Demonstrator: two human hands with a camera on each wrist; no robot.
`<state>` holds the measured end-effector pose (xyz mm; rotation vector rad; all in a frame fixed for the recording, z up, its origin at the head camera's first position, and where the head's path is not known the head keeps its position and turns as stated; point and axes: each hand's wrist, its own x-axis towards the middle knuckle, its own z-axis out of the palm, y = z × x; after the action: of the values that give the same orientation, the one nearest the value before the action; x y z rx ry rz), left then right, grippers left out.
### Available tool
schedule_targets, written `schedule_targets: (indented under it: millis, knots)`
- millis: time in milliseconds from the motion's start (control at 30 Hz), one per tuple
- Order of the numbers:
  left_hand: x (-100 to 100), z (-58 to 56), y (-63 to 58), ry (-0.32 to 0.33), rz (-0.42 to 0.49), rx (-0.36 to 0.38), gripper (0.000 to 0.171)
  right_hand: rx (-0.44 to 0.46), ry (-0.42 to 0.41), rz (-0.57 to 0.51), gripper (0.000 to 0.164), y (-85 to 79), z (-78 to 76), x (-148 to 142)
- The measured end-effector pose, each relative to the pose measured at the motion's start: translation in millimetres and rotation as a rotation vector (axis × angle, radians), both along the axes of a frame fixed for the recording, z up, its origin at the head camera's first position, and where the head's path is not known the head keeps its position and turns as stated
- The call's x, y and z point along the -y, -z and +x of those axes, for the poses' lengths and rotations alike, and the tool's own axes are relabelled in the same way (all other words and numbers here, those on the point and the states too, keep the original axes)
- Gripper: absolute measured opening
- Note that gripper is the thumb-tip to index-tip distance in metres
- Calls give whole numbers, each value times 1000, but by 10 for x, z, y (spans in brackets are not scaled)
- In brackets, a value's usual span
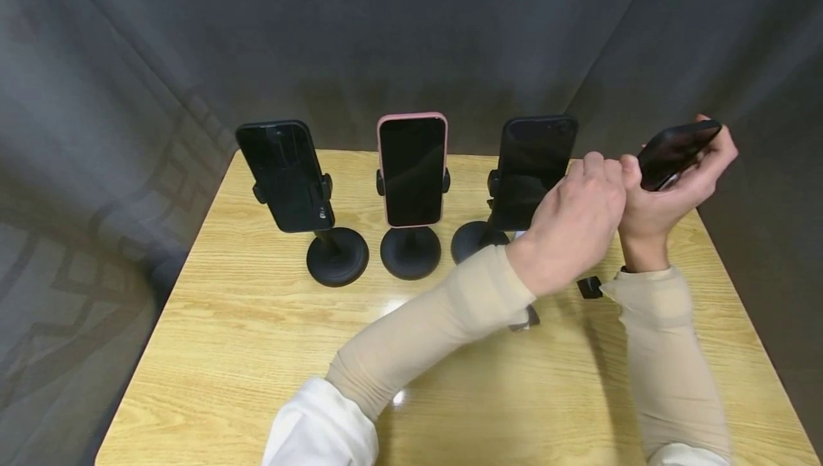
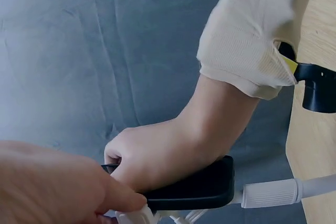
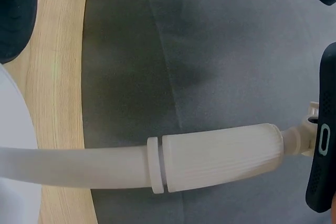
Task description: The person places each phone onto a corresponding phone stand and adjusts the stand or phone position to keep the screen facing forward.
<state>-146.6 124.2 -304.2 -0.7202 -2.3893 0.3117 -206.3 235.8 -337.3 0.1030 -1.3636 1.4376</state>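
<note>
My right hand (image 1: 681, 191) grips a dark phone (image 1: 681, 151) at the far right, tilted, with its fingers round the far edge. The left hand (image 1: 579, 216) reaches across to meet it, knuckles up and fingers curled. In the left wrist view, the left thumb and fingers pinch a white clamp part (image 2: 137, 216) at the phone's end, while the right hand (image 2: 163, 153) lies over the phone (image 2: 197, 190). The right wrist view shows the phone's edge (image 3: 323, 129) up against the head of a white phone stand (image 3: 220, 157). That stand is mostly hidden behind the arms in the head view.
Three more phones stand in black holders: a black phone (image 1: 286, 176) at left, a pink-edged phone (image 1: 413, 169) mid-table, and a dark phone (image 1: 530, 166) partly behind my left hand. Round black bases (image 1: 410, 253) rest on the wooden table (image 1: 244, 352). Grey curtains (image 1: 398, 30) surround it.
</note>
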Motion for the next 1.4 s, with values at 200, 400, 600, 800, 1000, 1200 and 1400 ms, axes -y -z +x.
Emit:
schedule_targets:
  millis: [200,400,600,800,1000,1200,1400]
  knots:
    - [-21,7,2,-30,70,27,32,31,-39,27,102,40,-16,-20]
    - [-49,9,14,-38,108,40,30,74,-68,66,91,82,-37,-88]
    - [-65,10,45,-51,132,33,32,96,-90,88,102,97,-28,-120]
    - [-82,8,84,-66,129,-9,34,135,-77,104,104,55,26,-107]
    - [-84,21,145,-77,69,-42,39,189,-100,155,88,37,82,-109]
    - [-32,116,255,-49,51,-40,50,251,-70,253,67,25,90,-113]
    - [86,288,379,30,114,61,58,310,-11,283,68,10,111,-75]
